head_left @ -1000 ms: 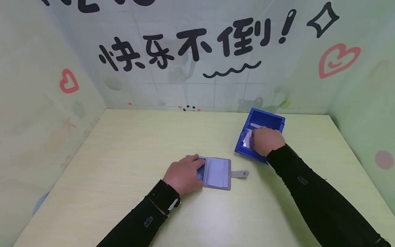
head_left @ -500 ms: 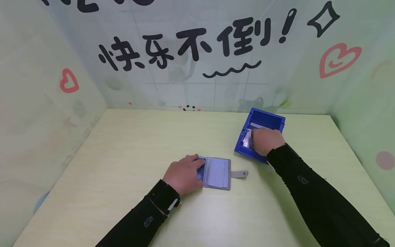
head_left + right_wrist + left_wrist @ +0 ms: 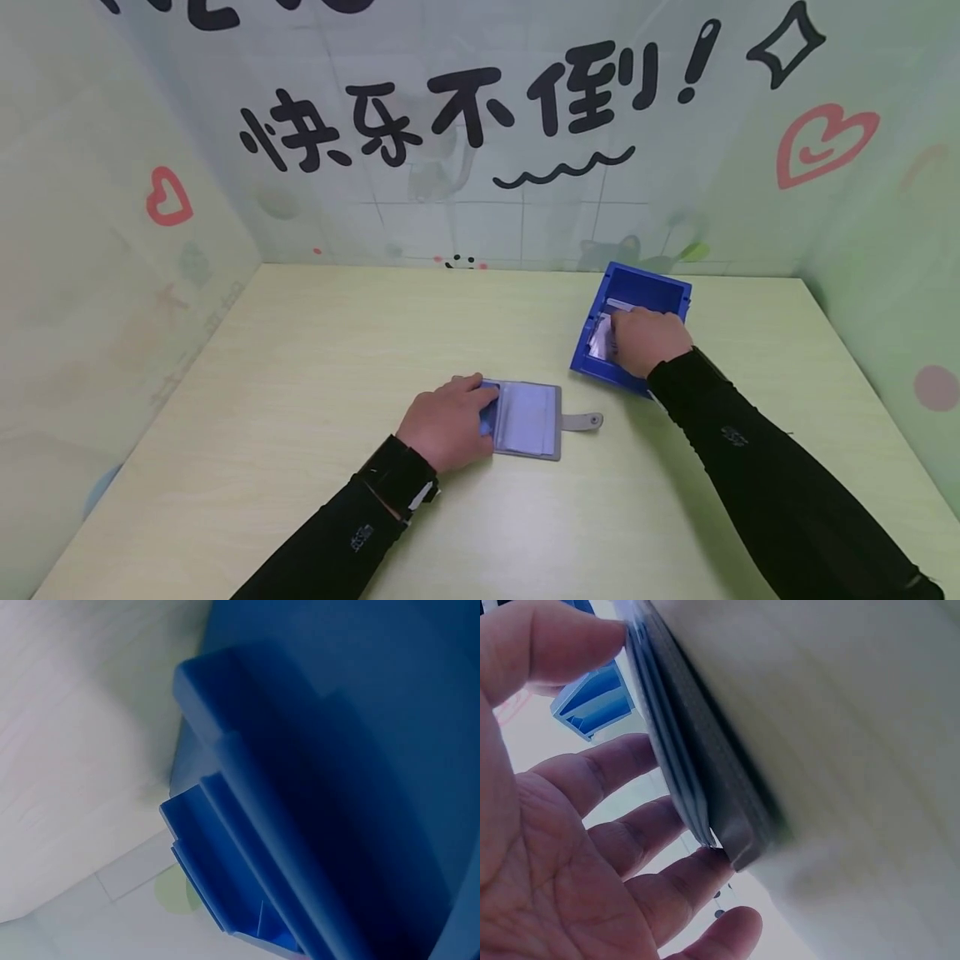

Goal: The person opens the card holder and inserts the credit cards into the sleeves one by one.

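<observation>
Tabletop [image 3: 315, 350]: left fingers [image 3: 604, 769] round card holder [image 3: 527, 419]; right fingers [image 3: 627, 327] in bin [image 3: 648, 287], grip unclear.

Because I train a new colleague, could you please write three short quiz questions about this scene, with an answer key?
1. True or false: the right hand reaches into the blue box.
2. Which hand touches the card holder? A: left hand. B: right hand.
3. Fill in: the card holder's strap points toward the person's ... side.

Key: 1. true; 2. A; 3. right.
</observation>
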`<move>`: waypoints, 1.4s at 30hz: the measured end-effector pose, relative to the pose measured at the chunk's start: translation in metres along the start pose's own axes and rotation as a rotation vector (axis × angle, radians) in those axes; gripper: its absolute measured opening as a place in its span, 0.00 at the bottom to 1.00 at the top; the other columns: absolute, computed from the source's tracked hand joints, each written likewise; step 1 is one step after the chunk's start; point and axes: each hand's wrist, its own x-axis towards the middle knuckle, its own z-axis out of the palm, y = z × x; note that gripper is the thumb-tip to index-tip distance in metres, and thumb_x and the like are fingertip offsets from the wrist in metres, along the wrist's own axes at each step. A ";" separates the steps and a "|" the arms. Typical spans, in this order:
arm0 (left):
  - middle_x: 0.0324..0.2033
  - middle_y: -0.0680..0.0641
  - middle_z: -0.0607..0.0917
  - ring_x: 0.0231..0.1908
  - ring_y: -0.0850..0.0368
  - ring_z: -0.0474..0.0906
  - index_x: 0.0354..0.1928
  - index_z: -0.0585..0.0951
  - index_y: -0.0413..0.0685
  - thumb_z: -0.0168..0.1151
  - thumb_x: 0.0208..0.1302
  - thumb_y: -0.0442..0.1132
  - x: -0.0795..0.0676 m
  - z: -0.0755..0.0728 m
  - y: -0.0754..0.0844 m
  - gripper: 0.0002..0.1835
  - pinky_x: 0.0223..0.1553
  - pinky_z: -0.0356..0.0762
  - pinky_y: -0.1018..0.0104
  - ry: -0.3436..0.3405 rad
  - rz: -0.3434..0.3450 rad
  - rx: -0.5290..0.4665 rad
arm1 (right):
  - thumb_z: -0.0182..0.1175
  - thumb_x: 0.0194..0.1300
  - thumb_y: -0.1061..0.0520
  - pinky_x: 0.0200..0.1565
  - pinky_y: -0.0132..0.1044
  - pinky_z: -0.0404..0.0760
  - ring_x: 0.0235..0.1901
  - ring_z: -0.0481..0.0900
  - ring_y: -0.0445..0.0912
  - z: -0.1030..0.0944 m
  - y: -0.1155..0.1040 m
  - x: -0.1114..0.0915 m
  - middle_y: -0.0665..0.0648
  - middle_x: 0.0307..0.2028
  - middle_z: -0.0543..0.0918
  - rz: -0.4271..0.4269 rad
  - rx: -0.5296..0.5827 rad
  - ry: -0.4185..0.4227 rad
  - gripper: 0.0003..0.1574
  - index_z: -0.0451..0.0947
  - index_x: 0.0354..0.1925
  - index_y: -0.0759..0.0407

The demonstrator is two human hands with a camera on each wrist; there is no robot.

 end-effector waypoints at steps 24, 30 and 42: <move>0.62 0.45 0.70 0.59 0.53 0.64 0.61 0.75 0.54 0.60 0.51 0.50 0.000 0.001 -0.001 0.31 0.37 0.79 0.58 0.010 0.002 -0.003 | 0.57 0.62 0.52 0.34 0.56 0.80 0.33 0.76 0.55 0.004 -0.002 0.005 0.64 0.34 0.79 0.010 -0.016 0.008 0.20 0.76 0.47 0.65; 0.62 0.45 0.70 0.59 0.53 0.63 0.61 0.75 0.54 0.60 0.51 0.50 0.000 0.001 -0.001 0.31 0.36 0.79 0.58 0.007 0.000 -0.007 | 0.60 0.61 0.52 0.37 0.58 0.79 0.36 0.76 0.58 0.004 -0.003 0.005 0.67 0.38 0.79 0.017 -0.021 0.007 0.25 0.74 0.50 0.68; 0.62 0.45 0.70 0.59 0.53 0.64 0.60 0.75 0.54 0.60 0.51 0.50 0.001 0.001 -0.001 0.31 0.36 0.79 0.58 0.016 0.003 -0.008 | 0.62 0.60 0.54 0.39 0.58 0.78 0.36 0.76 0.59 0.001 -0.005 0.003 0.68 0.37 0.79 0.034 0.016 0.051 0.24 0.73 0.48 0.70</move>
